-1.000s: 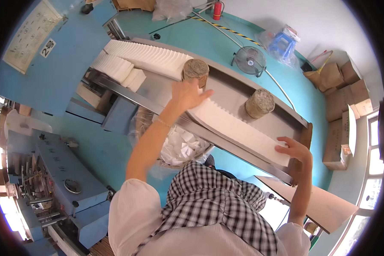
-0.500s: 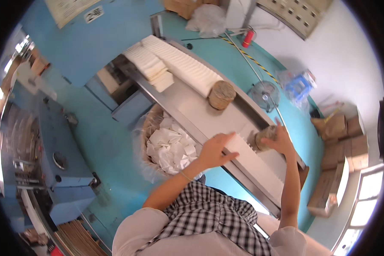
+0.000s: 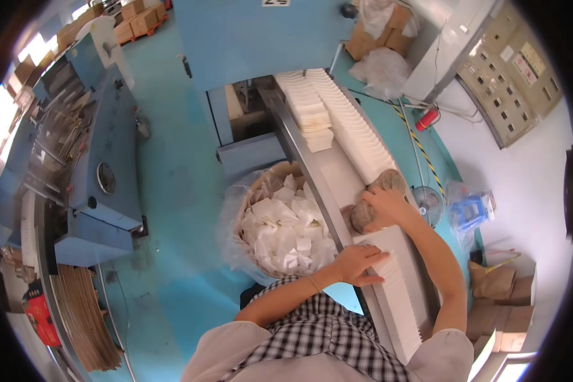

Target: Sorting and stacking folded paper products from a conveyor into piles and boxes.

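Note:
My right hand (image 3: 386, 205) is wrapped over a brownish, rounded block (image 3: 363, 218) on the metal conveyor-like trough (image 3: 340, 172). Right beside it, a second brownish block (image 3: 390, 181) sits against the near end of a long row of thin white folded pieces (image 3: 353, 130). My left hand (image 3: 358, 264) lies at the far end of a nearer row of white pieces (image 3: 398, 302), fingers stretched out and thumb apart. It touches the end of that row and grips nothing that I can make out. My right palm hides part of the held block.
A shorter stack of white pieces (image 3: 307, 111) lies at the trough's far left. Left of the trough stands a plastic-lined bin (image 3: 235, 223) full of white scraps. Blue machines (image 3: 254, 44) stand ahead and at left. A floor fan (image 3: 428, 207) and cartons (image 3: 503, 325) are on the right.
The view has turned to the right. My right hand has carried its block from beside the nearer row to the far block's side. My left hand stays at the nearer row's far end.

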`<state>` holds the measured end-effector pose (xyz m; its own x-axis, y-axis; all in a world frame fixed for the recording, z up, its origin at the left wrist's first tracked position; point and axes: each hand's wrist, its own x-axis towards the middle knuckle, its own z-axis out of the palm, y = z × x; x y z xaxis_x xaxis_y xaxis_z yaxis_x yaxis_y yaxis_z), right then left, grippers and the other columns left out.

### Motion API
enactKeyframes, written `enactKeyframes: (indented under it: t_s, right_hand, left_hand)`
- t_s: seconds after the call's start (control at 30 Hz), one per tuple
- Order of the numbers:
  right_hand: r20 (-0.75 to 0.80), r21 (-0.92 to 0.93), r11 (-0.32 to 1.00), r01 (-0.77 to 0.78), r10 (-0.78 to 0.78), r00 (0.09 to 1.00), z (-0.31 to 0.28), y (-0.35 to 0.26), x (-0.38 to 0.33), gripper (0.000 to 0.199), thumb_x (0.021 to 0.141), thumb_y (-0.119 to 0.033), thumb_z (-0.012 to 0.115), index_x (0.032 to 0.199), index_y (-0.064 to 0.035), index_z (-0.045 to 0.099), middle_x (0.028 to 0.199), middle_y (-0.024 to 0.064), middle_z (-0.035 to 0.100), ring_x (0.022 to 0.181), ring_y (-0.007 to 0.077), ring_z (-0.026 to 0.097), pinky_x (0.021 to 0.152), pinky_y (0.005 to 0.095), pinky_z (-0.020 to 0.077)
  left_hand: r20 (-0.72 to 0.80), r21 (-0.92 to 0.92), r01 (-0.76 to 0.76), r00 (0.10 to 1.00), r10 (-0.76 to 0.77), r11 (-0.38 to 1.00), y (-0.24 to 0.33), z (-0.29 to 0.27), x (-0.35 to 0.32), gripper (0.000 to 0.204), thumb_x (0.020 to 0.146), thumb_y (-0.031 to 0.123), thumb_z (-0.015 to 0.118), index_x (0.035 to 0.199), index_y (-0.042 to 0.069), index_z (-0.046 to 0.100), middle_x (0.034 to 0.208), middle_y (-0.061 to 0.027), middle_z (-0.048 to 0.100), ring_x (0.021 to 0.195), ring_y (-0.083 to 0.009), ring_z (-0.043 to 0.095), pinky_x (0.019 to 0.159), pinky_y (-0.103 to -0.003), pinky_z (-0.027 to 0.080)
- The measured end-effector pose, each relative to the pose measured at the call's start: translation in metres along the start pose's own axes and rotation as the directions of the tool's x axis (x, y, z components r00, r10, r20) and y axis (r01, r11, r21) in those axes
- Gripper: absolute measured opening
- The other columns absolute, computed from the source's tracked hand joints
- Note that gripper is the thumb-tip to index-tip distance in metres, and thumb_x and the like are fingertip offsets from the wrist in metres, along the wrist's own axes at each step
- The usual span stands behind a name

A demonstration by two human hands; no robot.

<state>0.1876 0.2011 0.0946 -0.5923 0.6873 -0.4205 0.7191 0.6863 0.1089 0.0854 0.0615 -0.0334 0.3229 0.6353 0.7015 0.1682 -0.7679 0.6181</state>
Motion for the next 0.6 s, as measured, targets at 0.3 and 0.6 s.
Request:
enactKeyframes:
  t_s: [0.3,0.6]
  right_hand:
    - [-0.02,-0.074,0.995,0.063,-0.065,0.998,-0.054,-0.014,0.138,0.079,0.051,-0.045,0.085,0.119,-0.0111,0.065,0.114,0.0166,0.067,0.1,0.0374,0.067,0.084,0.0504,0.053]
    - [0.629,-0.292,0.929,-0.227,0.365,0.687,-0.081,-0.044,0.226,0.095,0.055,-0.037,0.09,0.141,-0.0174,0.052,0.131,0.0099,0.064,0.107,0.0271,0.067,0.087,0.0428,0.0538]
  left_hand:
    - [0.049,-0.035,0.027,0.998,-0.025,0.999,0.004,-0.006,-0.001,0.066,0.085,0.05,0.069,0.133,0.006,0.056,0.108,-0.0094,0.065,0.092,-0.0292,0.064,0.076,-0.04,0.053]
    - [0.071,-0.049,0.04,0.997,-0.036,0.998,0.008,-0.004,-0.006,0.066,0.085,0.05,0.069,0.133,0.006,0.055,0.11,-0.0091,0.064,0.091,-0.0295,0.063,0.076,-0.04,0.052]
